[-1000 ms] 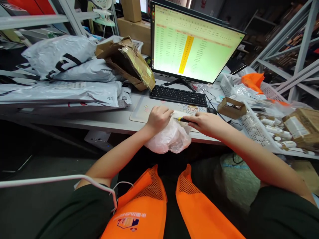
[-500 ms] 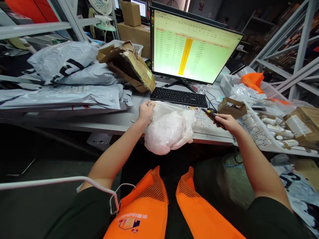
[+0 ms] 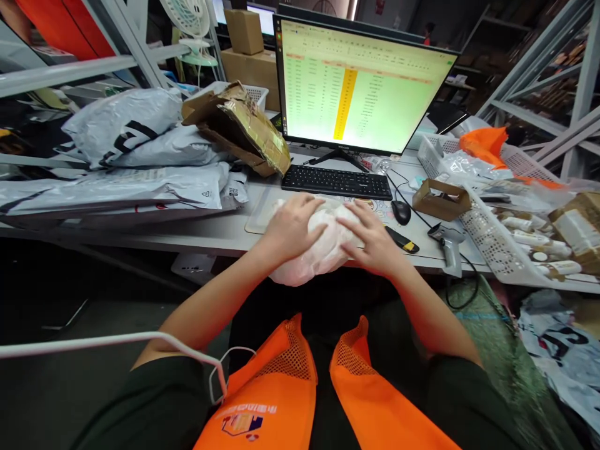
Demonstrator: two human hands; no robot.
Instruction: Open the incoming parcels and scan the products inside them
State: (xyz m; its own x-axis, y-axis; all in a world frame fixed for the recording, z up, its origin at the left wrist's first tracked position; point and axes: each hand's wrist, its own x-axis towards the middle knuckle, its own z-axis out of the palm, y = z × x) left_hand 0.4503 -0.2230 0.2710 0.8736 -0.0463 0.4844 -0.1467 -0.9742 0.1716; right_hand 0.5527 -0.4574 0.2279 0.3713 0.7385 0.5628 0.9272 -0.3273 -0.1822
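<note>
Both my hands rest on a soft white plastic parcel [image 3: 323,250] at the desk's front edge. My left hand [image 3: 293,228] grips its left side with fingers curled over it. My right hand [image 3: 372,240] presses on its right side, fingers spread around the bundle. A black and yellow box cutter [image 3: 402,240] lies on the desk just right of my right hand, with no hand on it.
Behind the parcel are a black keyboard [image 3: 336,182], a mouse [image 3: 400,212] and a monitor [image 3: 359,87] showing a spreadsheet. Grey mailer bags [image 3: 140,156] and a torn cardboard box [image 3: 239,125] pile at left. A barcode scanner [image 3: 447,244], small carton [image 3: 440,199] and white baskets [image 3: 492,237] sit right.
My right hand put the box cutter down on the desk and came back onto the parcel. My left hand shifted from the bag's top left corner onto its side.
</note>
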